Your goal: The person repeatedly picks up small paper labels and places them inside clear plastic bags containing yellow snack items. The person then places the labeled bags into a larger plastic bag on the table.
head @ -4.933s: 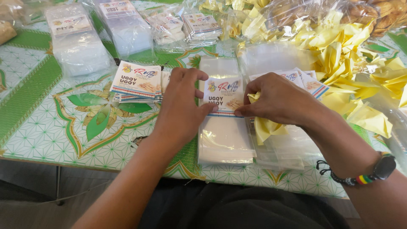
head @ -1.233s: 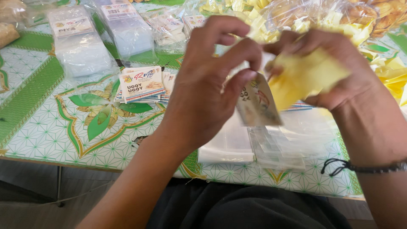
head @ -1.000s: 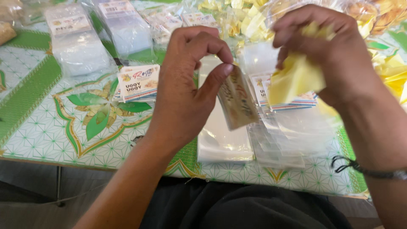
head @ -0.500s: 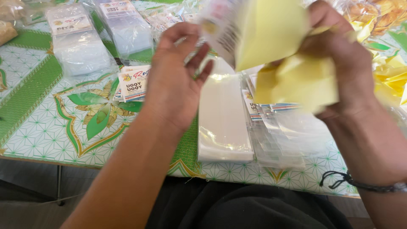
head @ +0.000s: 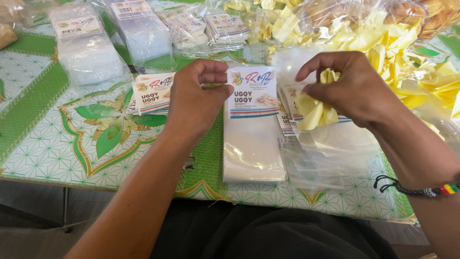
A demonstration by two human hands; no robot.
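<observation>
The left hand (head: 196, 100) holds a printed label (head: 253, 92) by its left edge, thumb and fingers pinched together on the card, which sits face up at the far end of a clear bag (head: 253, 144). That bag lies flat on the table (head: 43, 148), near the front edge, in the middle of the scene. The right hand (head: 352, 88) is just right of the label, apart from it; its fingers are curled and clamped on a crumpled yellow paper (head: 314, 111), with the forefinger and thumb bent over the top.

Under the right hand lies a loose pile of clear bags (head: 330, 158), some with labels showing at their far ends. A black cord bracelet (head: 412, 189) with coloured beads circles the right wrist. Left of the left hand, a small stack of labels (head: 152, 92) rests on the green and white patterned cloth, partly covered by the hand's back.

Far left stand two wrapped packs of bags (head: 88, 48). Farther along, more bundled labels in plastic (head: 225, 29) lie near the middle. A heap of yellow papers (head: 407, 52) spreads across the far right, with bagged brown baked goods (head: 431, 14) beyond it at the far edge.
</observation>
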